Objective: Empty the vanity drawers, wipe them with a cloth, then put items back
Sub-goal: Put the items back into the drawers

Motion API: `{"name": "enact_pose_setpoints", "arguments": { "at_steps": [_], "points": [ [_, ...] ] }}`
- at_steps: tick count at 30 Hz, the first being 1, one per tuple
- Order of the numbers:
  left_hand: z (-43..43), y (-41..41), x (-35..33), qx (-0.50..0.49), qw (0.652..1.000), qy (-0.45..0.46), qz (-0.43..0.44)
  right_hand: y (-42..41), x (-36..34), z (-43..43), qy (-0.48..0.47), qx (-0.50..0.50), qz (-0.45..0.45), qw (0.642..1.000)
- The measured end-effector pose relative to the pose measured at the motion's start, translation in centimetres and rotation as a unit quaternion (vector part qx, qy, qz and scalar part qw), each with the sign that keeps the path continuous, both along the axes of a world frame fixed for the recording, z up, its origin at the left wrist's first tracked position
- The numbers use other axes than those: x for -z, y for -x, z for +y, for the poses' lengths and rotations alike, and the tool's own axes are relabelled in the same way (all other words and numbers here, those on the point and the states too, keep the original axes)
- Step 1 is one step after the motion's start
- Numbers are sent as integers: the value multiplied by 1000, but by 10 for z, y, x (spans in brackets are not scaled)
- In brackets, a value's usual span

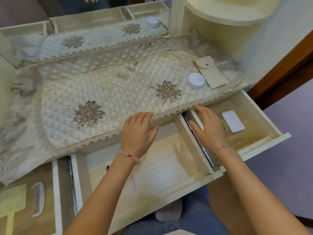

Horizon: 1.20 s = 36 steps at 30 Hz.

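Observation:
Three cream vanity drawers stand pulled out. The middle drawer (169, 168) holds a thin metal stick (133, 182). My left hand (138, 133) hovers over its back end, fingers apart, holding nothing, at the lace edge of the quilted table cover (101, 92). My right hand (209, 126) is spread above the left part of the right drawer (264, 133), empty; part of a clear object shows under it. A white flat box (233, 121) lies in that drawer. The left drawer (25, 200) holds a yellow hand mirror (11, 199) and a white comb (38, 199).
On the vanity top sit a white round jar (196, 80) and a beige snap pouch (210, 72). A mirror (101, 26) stands behind, a cream shelf unit (220, 22) at the right. A grey cloth (169, 212) lies on my lap below the middle drawer.

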<state>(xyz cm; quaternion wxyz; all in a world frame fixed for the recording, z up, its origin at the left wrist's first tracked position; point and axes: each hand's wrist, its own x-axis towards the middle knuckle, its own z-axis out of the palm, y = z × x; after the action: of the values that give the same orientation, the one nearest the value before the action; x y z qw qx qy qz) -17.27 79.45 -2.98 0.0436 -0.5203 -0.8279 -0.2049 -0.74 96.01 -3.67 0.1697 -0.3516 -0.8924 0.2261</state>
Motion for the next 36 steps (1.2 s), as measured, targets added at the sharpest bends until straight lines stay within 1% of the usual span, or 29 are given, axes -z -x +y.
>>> {"name": "enact_pose_setpoints", "arguments": {
  "at_steps": [5, 10, 15, 20, 24, 31, 36],
  "points": [
    [60, -21, 8, -19, 999, 29, -7, -15, 10, 69, 21, -25, -13, 999],
    [127, -48, 20, -57, 995, 66, -50, -25, 21, 147, 38, -47, -31, 998],
    [193, -65, 30, -111, 986, 66, -107, -23, 30, 214, 56, -75, -37, 995],
    [257, -63, 40, -160, 974, 48, -152, -12, 38, 269, 61, -92, -43, 993],
    [290, -51, 50, -198, 962, 31, -188, 1, 44, 296, 59, -92, -42, 993],
    [313, -24, 66, -245, 935, 31, -255, 22, 60, 320, 54, -90, -74, 992],
    [323, -5, 72, -268, 909, 30, -317, 39, 68, 325, 86, -45, -85, 992]
  ]
}}
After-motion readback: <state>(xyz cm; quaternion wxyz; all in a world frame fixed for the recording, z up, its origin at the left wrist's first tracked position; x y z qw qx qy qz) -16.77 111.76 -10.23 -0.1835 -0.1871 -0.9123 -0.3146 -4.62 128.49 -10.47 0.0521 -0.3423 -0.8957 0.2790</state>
